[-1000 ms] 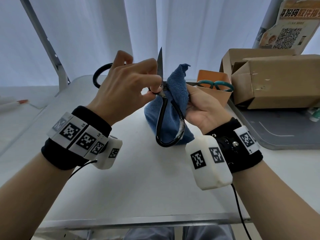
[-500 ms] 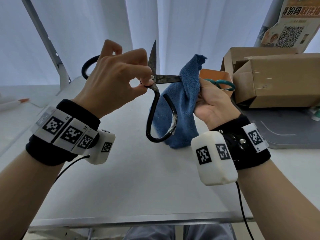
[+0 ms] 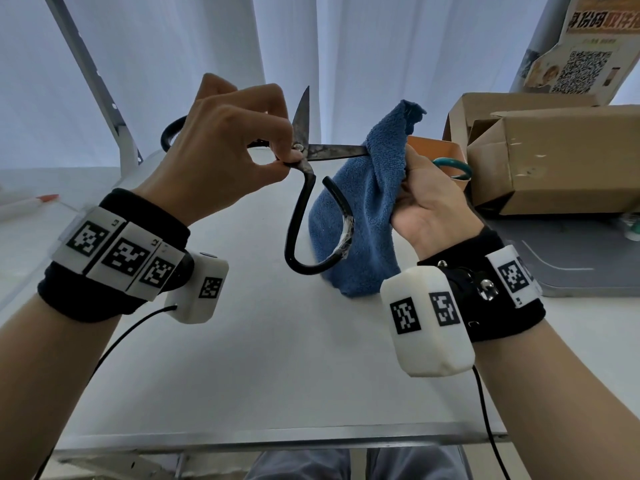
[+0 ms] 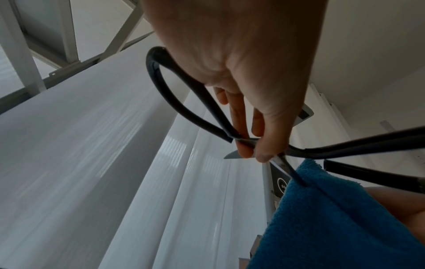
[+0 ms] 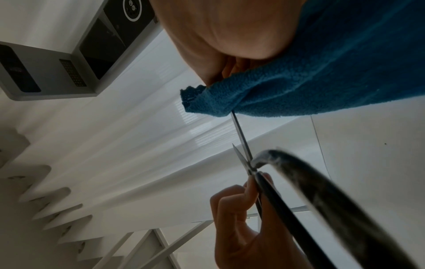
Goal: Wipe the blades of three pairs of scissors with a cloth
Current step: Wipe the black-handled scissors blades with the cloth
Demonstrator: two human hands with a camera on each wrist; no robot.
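Two hands were up above the white counter [image 3: 277, 358], both busy. Left hand [image 3: 221, 147] pinched the black-handled scissors [image 3: 304, 188] at the pivot, thumb and forefinger pressed together on the metal, other fingers [image 4: 236, 116] curled behind; one handle loop stuck out past the back of that hand, the other hung down toward the counter. Blades were wide open: one pointed up, the other ran sideways into the blue cloth [image 3: 367, 216]. Right hand [image 3: 429, 199] gripped the cloth, fingers curled round a fold that wrapped that blade's tip; rest of the cloth draped down, lower end at or just above the counter, can't tell which. Teal-handled scissors [image 3: 453, 168] sat in an orange holder [image 3: 436, 150] behind the right hand, beside cardboard boxes [image 3: 554, 161] at the counter's far right.
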